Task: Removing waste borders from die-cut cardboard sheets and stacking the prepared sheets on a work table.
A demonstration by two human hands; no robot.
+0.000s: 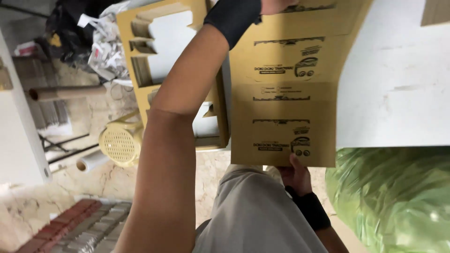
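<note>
A flat brown cardboard box blank (286, 107) with black printed panels lies stretched away from me, partly over a white table top (398, 84). My right hand (296, 175), with a black wristband, grips its near edge, thumb on top. My left arm reaches far forward across the view. Only a sliver of my left hand (275, 4), also above a black wristband, shows at the top edge, on the blank's far part. Its fingers are cut off by the frame.
A die-cut cardboard waste sheet (140, 51) leans to the left of the blank. Below it are a yellow plastic stool (119, 143), a cardboard tube (65, 93) and a white roll (91, 161). A green plastic bag (393, 197) bulges at the lower right. Paper scraps (105, 44) are piled behind.
</note>
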